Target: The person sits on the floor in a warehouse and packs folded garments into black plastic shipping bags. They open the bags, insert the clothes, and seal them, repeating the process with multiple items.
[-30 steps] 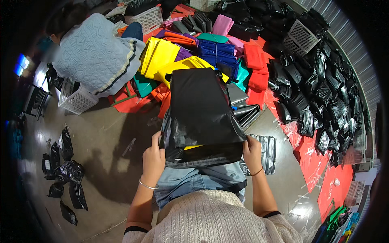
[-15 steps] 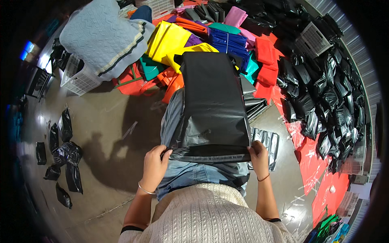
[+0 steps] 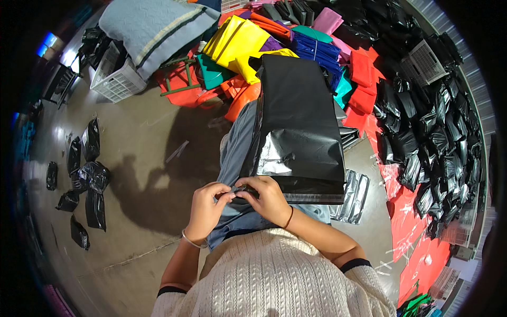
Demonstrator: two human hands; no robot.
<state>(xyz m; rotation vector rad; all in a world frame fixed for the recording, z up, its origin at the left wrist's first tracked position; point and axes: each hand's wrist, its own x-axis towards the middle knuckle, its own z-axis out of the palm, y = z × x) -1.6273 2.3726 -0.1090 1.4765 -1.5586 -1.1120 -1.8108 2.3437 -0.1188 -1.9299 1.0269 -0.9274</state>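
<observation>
A large black plastic mailing bag (image 3: 298, 127) lies flat across my lap, its near edge carrying a pale strip toward me. My left hand (image 3: 207, 205) pinches the bag's near left corner between thumb and fingers. Right beside it, my right hand (image 3: 265, 198) pinches the same corner, thumb and forefinger nearly touching the left fingertips. The bit of plastic or strip between the fingertips is too small to make out fully. The right end of the bag's near edge lies free over my thigh.
Folded yellow (image 3: 237, 45), blue and red bags are piled ahead. Many filled black packages (image 3: 433, 137) lie at right on red sheeting (image 3: 409, 216), with several more (image 3: 95, 179) on the left floor. A white crate (image 3: 119, 79) stands front left, near a person in a light-blue knit (image 3: 158, 31).
My right hand has left the bag's near right corner and come across to the left corner, beside my left hand. The whole view has shifted slightly.
</observation>
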